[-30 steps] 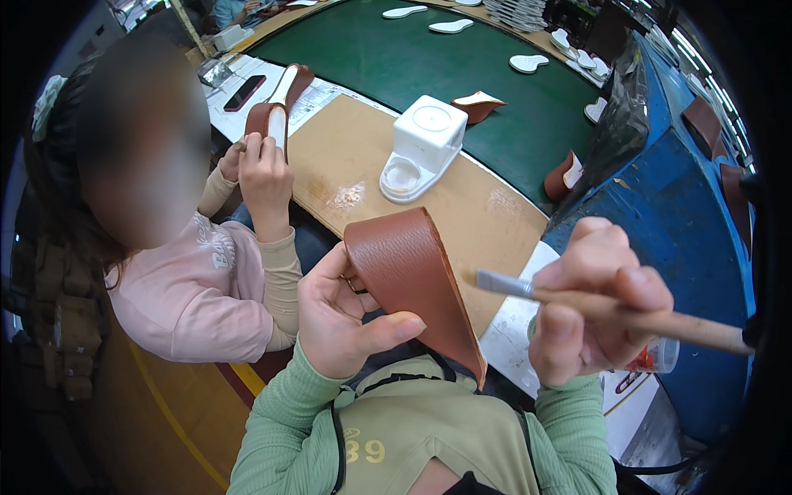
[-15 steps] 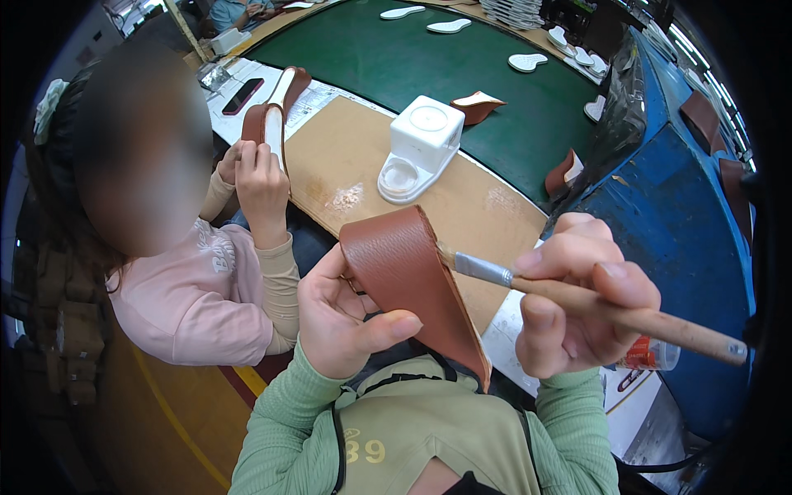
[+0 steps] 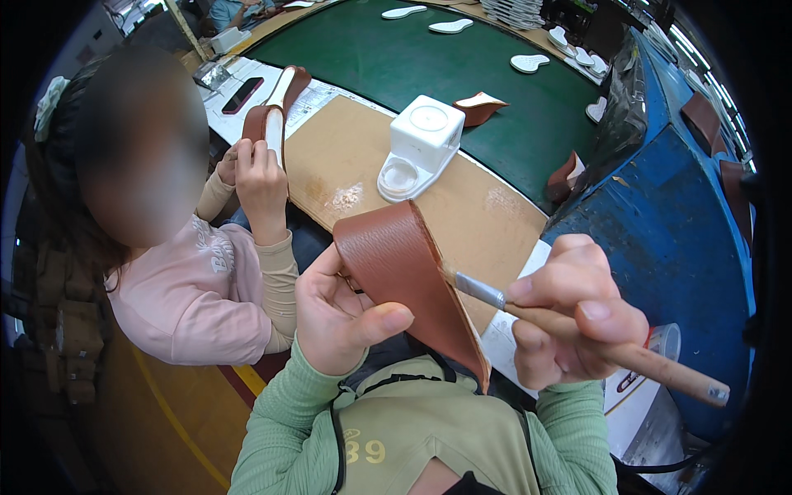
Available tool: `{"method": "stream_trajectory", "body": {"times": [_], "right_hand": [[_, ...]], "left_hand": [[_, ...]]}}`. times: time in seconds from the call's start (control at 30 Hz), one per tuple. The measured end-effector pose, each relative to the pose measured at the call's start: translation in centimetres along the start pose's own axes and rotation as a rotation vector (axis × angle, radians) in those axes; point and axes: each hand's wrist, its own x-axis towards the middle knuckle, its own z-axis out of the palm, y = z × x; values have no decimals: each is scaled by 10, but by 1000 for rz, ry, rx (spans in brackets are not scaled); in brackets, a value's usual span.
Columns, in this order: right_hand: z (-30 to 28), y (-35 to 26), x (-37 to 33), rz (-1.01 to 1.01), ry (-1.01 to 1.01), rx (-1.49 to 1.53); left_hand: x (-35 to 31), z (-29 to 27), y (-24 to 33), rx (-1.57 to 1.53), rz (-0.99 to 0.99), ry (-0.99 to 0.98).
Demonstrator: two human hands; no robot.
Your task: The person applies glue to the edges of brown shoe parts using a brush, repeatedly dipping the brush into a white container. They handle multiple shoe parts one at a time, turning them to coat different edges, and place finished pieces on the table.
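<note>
My left hand grips a brown leather-covered wedge shoe sole, thumb on the near face and fingers behind it. The wedge is tilted, its thick rounded end up and its thin end pointing down toward my apron. In a pinch, my right hand holds a brush with a wooden handle and flat metal ferrule. Its bristle tip meets the right edge of the wedge, and the far face of the wedge is hidden. Beyond the wedge, a white plastic pot with a small round cup stands on the brown board.
At left a co-worker's hands handle another brown wedge near a phone. Ahead lies a green belt with white soles and a brown wedge. A blue bin stands close on the right.
My right hand has lowered slightly, and the brush tip has slid down along the wedge's edge. The wedge's thick end has shifted a little left and up.
</note>
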Motion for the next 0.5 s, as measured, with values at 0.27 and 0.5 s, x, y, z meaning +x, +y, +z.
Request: {"method": "stream_trajectory", "body": {"times": [0.27, 0.5], "right_hand": [[-3, -8, -4, 47, -58, -14], [-15, -4, -7, 85, -167, 52]], "left_hand": [[0, -1, -2, -43, 16, 28], [4, -15, -9, -3, 51, 64]]}}
